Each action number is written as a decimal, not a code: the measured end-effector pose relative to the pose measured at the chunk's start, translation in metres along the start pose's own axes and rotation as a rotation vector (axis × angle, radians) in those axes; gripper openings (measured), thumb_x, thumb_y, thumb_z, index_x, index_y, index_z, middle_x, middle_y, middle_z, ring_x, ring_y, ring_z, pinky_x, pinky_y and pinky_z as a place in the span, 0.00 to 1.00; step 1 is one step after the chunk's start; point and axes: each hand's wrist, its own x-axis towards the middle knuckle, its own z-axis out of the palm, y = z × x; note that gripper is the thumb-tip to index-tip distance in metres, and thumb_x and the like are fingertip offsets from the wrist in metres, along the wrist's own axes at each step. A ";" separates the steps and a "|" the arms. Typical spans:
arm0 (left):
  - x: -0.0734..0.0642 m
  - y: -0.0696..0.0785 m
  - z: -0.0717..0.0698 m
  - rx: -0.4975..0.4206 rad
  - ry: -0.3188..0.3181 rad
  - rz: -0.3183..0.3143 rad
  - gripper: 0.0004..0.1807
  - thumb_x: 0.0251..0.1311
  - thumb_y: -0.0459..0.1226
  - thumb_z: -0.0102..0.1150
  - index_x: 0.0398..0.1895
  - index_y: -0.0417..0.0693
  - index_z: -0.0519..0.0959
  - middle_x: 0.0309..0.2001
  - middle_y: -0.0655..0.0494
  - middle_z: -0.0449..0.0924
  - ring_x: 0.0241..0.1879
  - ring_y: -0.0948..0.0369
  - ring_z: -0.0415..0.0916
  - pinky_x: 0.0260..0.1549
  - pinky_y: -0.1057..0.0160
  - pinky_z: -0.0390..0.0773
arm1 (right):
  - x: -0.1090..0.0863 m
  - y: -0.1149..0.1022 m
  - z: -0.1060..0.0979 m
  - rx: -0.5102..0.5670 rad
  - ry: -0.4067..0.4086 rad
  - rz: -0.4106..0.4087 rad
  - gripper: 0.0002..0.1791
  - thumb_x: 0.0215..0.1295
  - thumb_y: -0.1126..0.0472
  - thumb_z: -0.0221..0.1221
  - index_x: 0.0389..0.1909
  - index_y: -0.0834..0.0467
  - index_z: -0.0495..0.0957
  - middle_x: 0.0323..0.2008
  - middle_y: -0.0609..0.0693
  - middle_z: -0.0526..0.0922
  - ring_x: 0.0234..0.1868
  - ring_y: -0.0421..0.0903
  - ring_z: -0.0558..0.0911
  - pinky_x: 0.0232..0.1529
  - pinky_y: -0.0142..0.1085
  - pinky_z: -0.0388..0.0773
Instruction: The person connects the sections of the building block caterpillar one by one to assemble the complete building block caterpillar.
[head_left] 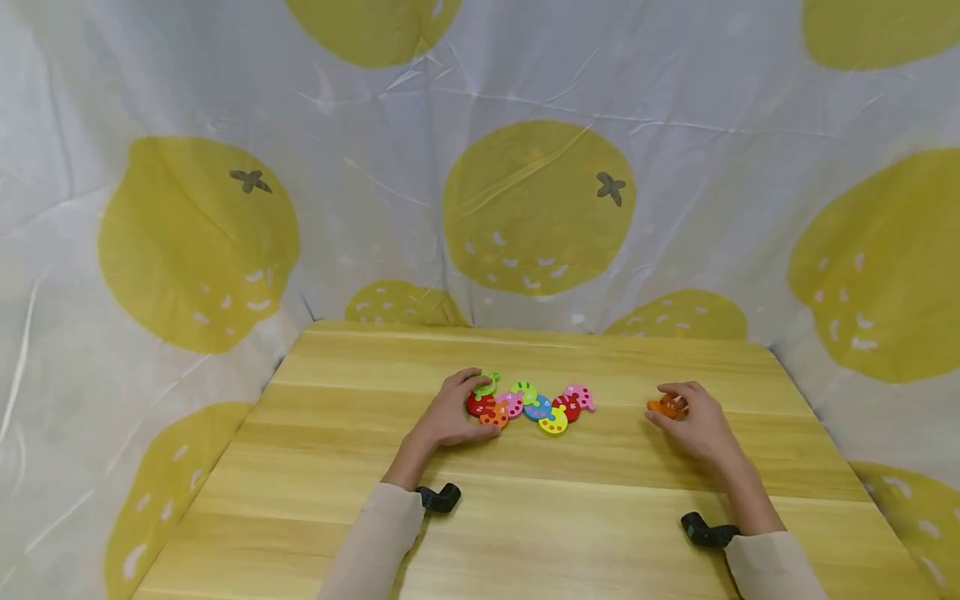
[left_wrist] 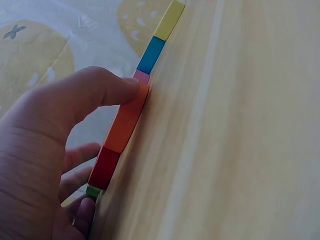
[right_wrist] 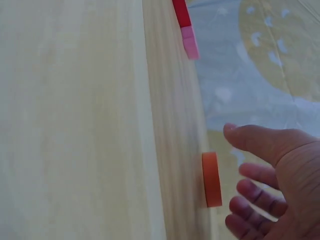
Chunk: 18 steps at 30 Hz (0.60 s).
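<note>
A wavy chain of flat, colourful numbered puzzle pieces [head_left: 537, 407] lies joined on the wooden table. My left hand [head_left: 454, 410] grips its left end: in the left wrist view the thumb presses the edge of an orange piece [left_wrist: 131, 120], and the fingers reach round behind the red piece [left_wrist: 104, 167] and green piece [left_wrist: 93, 190]. Off to the right, my right hand [head_left: 696, 418] arches around a separate orange piece [right_wrist: 211, 180]. The right wrist view shows its thumb and loosely bent fingers spread, with a gap between them and that piece.
A pink piece [head_left: 583, 397] ends the chain on the right, beside a red one [head_left: 566, 407]. Black camera mounts [head_left: 441, 498] sit at both wrists. A lemon-print curtain [head_left: 525, 100] hangs behind the table [head_left: 555, 533] and at both sides.
</note>
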 end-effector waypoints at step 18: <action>0.003 -0.001 0.003 0.020 0.040 -0.023 0.50 0.41 0.62 0.78 0.70 0.52 0.75 0.76 0.50 0.63 0.76 0.46 0.57 0.72 0.42 0.67 | -0.002 0.019 0.007 -0.020 0.006 0.089 0.37 0.66 0.46 0.68 0.63 0.71 0.75 0.46 0.64 0.78 0.35 0.49 0.71 0.33 0.36 0.68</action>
